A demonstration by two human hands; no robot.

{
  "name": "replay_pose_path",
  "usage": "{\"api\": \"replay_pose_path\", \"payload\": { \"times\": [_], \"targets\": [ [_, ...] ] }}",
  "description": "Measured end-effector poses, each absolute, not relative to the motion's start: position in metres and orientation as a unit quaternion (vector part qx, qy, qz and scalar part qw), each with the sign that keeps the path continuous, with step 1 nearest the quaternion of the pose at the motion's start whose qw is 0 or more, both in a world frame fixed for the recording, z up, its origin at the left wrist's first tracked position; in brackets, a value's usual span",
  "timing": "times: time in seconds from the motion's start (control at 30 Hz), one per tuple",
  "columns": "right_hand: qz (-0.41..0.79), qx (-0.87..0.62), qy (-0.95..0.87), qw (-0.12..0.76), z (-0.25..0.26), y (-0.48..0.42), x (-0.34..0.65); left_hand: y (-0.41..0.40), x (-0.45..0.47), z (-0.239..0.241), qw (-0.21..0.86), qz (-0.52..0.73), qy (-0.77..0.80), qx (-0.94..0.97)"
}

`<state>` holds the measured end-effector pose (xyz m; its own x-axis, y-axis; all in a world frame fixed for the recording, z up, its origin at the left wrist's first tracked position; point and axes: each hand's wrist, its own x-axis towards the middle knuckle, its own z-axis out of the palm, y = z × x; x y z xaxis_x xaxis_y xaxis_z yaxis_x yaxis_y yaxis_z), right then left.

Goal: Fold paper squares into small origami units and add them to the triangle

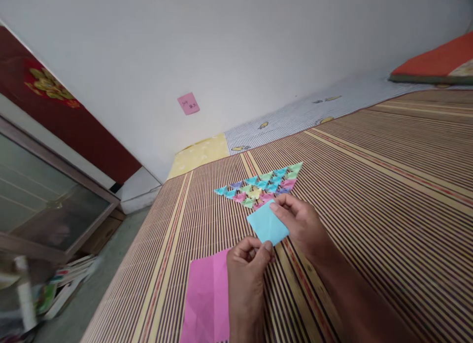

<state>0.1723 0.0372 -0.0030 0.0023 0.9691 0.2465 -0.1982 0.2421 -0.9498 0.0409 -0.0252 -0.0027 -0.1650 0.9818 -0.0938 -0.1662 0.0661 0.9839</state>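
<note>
Both of my hands hold a small light blue paper square [266, 225] just above a striped bamboo mat [369, 195]. My left hand [248, 269] pinches its near corner between thumb and fingers. My right hand [299, 221] grips its right edge, fingers closed on the paper. Right behind the paper lies a triangle of several small folded paper pieces [262, 185] in blue, green, pink, yellow and purple. A creased pink paper sheet [207, 296] lies flat on the mat under my left wrist.
A white wall carries a pink sticky note [188, 103]. Patterned bedding [314, 111] runs along the wall, with a red cushion [436, 62] at far right. Left of the mat's edge stand a glass-fronted cabinet [44, 205] and books on the floor [62, 289].
</note>
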Motion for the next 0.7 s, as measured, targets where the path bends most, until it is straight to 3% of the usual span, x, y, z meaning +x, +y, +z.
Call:
{"api": "replay_pose_path", "payload": {
  "times": [0.3, 0.7],
  "targets": [
    [0.491, -0.374, -0.518, 0.592, 0.005, 0.037, 0.183, -0.026, 0.040, 0.002, 0.556, 0.562, 0.464, 0.399],
    [0.565, -0.293, -0.637, 0.435, 0.007, 0.028, 0.176, -0.027, 0.036, -0.004, 0.553, 0.560, 0.490, 0.375]
  ]
}}
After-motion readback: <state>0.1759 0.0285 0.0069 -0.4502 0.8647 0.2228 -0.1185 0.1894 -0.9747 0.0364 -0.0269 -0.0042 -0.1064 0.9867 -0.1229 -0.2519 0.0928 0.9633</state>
